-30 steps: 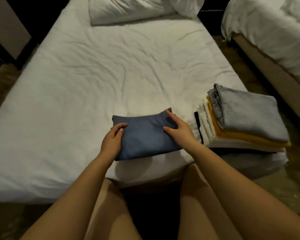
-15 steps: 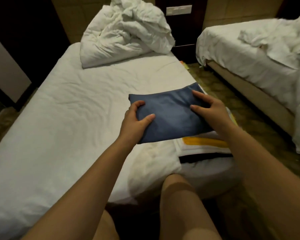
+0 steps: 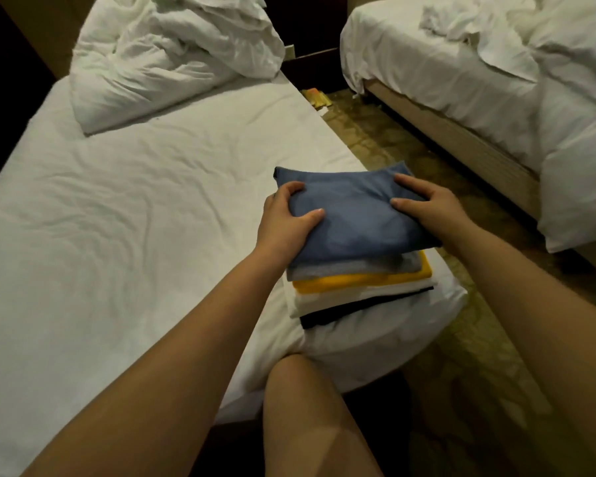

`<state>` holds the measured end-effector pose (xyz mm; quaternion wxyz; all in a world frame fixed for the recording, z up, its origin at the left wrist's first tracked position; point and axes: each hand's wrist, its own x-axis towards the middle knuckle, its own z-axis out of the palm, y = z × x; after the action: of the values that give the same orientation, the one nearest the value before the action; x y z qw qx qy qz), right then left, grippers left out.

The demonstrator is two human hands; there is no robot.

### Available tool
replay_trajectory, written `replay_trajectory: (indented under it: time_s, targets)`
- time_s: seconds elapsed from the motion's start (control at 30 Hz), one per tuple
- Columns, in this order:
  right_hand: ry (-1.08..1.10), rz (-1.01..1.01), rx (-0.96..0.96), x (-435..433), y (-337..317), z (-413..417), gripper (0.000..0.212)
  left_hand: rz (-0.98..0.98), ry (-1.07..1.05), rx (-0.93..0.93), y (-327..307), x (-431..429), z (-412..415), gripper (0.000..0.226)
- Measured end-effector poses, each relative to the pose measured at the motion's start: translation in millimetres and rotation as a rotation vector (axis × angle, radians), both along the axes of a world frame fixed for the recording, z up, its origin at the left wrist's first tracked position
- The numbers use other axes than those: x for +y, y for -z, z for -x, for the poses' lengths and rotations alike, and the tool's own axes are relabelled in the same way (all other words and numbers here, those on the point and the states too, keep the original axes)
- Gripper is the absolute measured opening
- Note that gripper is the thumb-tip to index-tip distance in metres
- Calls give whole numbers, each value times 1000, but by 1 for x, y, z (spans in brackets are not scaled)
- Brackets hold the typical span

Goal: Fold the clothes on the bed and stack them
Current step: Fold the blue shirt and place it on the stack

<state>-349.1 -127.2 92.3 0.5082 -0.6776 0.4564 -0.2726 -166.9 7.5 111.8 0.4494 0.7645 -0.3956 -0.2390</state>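
Underfoot: patterned brownish floor (image 3: pixel 375 139) runs between two beds, from 5 o'clock up to 12 o'clock.
Bed (image 3: pixel 135 201): wrinkled white sheet, filling the view from 7 to 11 o'clock; a bare knee shows at 6 o'clock by its near corner.
Duvet (image 3: pixel 172 53): crumpled white heap at the head of the bed, 11 o'clock.
Second bed (image 3: pixel 461 80): 1 to 3 o'clock, rumpled white bedding hanging over its side.
Yellow thing (image 3: pixel 319 97): on the floor at 12 o'clock, just beside the bed; too small to tell.
Stack (image 3: pixel 375 287): on the bed's near right corner, just right of centre; from the bottom a black piece (image 3: pixel 358 306), white piece (image 3: pixel 331 299), yellow piece (image 3: pixel 358 279) and grey piece (image 3: pixel 351 266).
Blue garment (image 3: pixel 355 215): folded, lying directly over the stack and covering most of the grey piece.
Left hand (image 3: pixel 283 218): grips the garment's 9 o'clock edge, fingers curled, thumb on top.
Right hand (image 3: pixel 427 204): holds the 3 o'clock edge, fingers and thumb bent onto the cloth.
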Motion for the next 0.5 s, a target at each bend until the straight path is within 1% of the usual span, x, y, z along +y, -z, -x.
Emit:
replay_trajectory:
  time_s: [0.13,0.2,0.3,0.37,0.5]
  targets:
    - [-70,-27,55,-7,31,-5,50,-139,-51,-74,28,-5,-2,51]
    - [-99,-19,101,-10,46,-8,50,-193,-80,-124,38,-5,0,50]
    - [-109,9,118,-14,61,-8,48,-258,-111,-213,47,-5,9,50]
    - [-101,67,160,-14,66,-9,47,-286,-137,-250,49,-7,15,51]
    - [-158,244,387,-15,63,-15,52,-323,-159,-254,52,-10,17,55]
